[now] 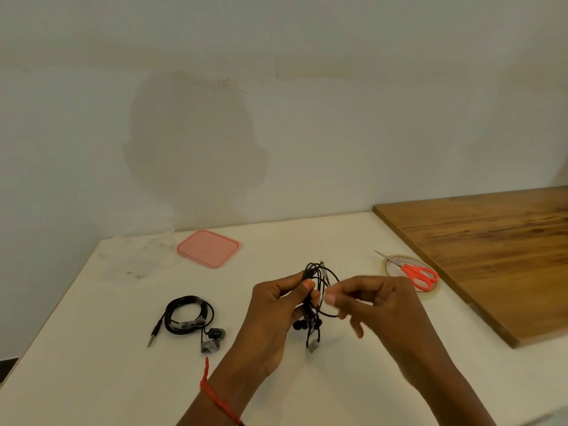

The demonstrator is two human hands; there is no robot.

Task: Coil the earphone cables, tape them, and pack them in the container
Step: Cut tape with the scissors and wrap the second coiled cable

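1. Left grip [276, 305] pinching the black earphone coil [319, 279] mid-air above the surface [92, 379], right grip [375, 299] pinching its loops too.
2. Risk of loops springing apart with any slack before taping.

A loose black earphone coil [318, 273] stood upright at centre frame, its earbuds dangling below. A second black coil [189, 316], bound with clear tape, lay flat at lower left. The clear container [135, 256] sat at left, with its pink lid [208, 248] beside it. The tape roll [388, 269] lay at right.
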